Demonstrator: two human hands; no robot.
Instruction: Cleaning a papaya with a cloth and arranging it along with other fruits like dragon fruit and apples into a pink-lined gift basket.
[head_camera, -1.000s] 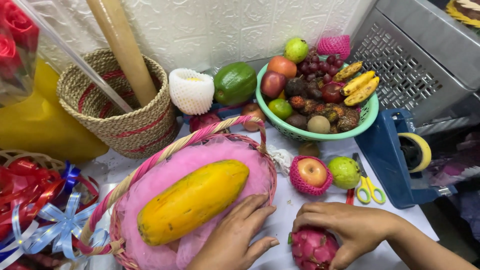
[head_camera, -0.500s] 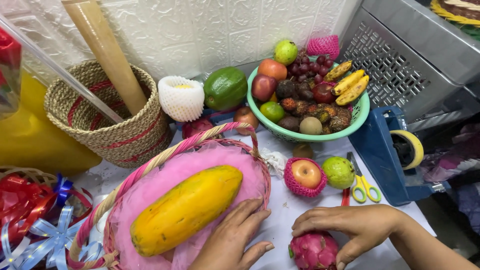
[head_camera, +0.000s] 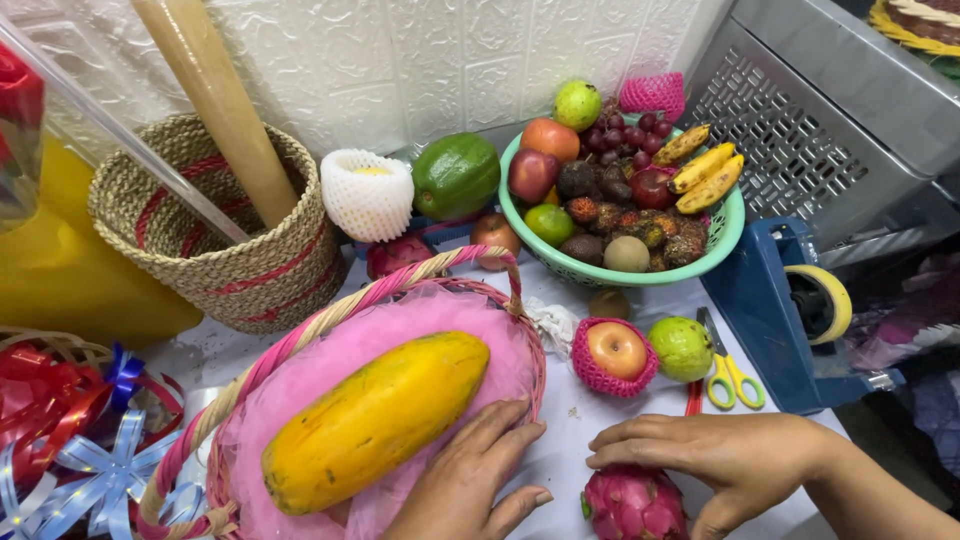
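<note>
The dragon fruit (head_camera: 634, 503) is lying at the near edge of the white bench (head_camera: 575, 415), its lower part cut off by the frame. The right hand (head_camera: 722, 462) is resting on it, fingers spread open. The left hand (head_camera: 470, 480), fingers open too, is pressing the pink-lined basket (head_camera: 300, 400) holding a papaya (head_camera: 375, 420). Embossed white wall panels (head_camera: 400, 60) are rising behind.
</note>
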